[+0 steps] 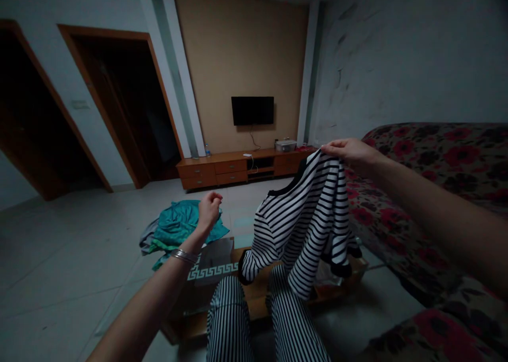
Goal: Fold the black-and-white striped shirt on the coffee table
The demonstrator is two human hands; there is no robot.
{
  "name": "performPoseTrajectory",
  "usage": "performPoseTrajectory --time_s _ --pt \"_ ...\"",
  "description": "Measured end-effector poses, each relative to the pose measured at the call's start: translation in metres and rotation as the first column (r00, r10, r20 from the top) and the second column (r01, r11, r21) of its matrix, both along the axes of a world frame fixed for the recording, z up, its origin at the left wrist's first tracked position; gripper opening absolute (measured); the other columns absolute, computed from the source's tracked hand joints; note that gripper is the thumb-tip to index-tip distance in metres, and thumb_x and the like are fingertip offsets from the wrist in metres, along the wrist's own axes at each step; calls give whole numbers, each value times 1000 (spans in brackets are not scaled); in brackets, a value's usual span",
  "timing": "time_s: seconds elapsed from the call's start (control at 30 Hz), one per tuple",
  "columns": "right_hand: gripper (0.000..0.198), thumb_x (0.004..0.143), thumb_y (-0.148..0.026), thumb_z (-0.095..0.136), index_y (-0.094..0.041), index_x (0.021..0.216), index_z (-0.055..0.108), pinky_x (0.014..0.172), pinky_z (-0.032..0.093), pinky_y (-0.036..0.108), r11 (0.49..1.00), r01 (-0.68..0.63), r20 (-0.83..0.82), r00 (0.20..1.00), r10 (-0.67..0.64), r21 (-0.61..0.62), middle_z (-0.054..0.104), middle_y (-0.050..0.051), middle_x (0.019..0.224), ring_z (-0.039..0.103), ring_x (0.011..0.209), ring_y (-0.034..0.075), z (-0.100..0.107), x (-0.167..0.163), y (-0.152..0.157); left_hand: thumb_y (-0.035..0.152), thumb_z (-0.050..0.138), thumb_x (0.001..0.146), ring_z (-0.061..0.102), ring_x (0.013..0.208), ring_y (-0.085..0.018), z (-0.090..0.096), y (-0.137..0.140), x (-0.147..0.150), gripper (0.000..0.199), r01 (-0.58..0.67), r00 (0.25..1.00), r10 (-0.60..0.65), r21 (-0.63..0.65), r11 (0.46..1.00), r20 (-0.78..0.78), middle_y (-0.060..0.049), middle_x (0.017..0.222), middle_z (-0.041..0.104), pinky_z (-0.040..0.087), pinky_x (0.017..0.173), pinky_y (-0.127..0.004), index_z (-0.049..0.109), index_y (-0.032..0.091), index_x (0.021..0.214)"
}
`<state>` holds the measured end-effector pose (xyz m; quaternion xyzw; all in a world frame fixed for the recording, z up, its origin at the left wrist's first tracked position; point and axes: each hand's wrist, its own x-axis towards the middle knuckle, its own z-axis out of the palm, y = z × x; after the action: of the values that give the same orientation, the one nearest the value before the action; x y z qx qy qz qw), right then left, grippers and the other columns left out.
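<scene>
A black-and-white striped fabric top (301,219) is hanging above the wooden bench (216,271); the right hand (349,151) is pinching its neckline; the left hand (209,208) is curling narrow; crumpled teal cloth (174,224) is lying at the bench's left.

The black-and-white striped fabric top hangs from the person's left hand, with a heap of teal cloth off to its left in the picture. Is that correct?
Not quite: the hand is wrong. The head view shows the black-and-white striped fabric top hanging from the person's right hand; the heap of teal cloth is indeed off to its left.
</scene>
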<state>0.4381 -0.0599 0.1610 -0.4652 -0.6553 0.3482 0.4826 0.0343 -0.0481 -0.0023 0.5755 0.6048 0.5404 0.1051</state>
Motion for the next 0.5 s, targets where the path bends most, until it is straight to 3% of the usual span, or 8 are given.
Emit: performPoseTrajectory --time_s 0.1,0.2,0.27,0.37,0.5 --pt "35 71 -49 73 -15 77 65 57 50 24 999 -50 28 998 50 3 66 6 66 60 61 13 -4 -3 -6 20 46 72 60 87 -18 -4 -1 10 26 136 989 -134 -24 990 64 -6 93 66 48 81 -30 61 15 93" --pt "36 72 -49 72 -15 78 65 58 50 24 995 -96 50 994 96 -2 66 6 66 60 62 14 -4 -13 -14 26 52 76 60 97 -20 -34 -5 49 30 359 933 -345 -204 911 101 -9 104 67 47 90 -33 63 14 101" --pt "37 71 -50 72 -14 79 66 58 50 24 993 -119 60 991 120 -15 67 6 67 61 62 14 -1 -18 -19 31 55 79 59 103 -21 -58 -8 81 35 443 897 -424 -293 848 127 -12 112 65 46 93 -35 63 14 108" --pt "41 68 -52 74 -14 82 67 61 51 25 988 -154 83 984 156 -34 68 6 70 62 65 14 6 -19 -28 39 59 78 50 122 -25 -85 -9 120 54 514 857 -484 -340 787 176 -15 135 51 40 103 -38 54 14 126" --pt "46 62 -54 77 -14 83 69 64 51 27 981 -177 106 977 186 -84 69 6 74 62 67 15 12 -9 -39 51 54 81 34 136 -25 -98 -2 154 70 646 763 -584 -344 681 278 -13 149 34 29 112 -38 40 16 140"
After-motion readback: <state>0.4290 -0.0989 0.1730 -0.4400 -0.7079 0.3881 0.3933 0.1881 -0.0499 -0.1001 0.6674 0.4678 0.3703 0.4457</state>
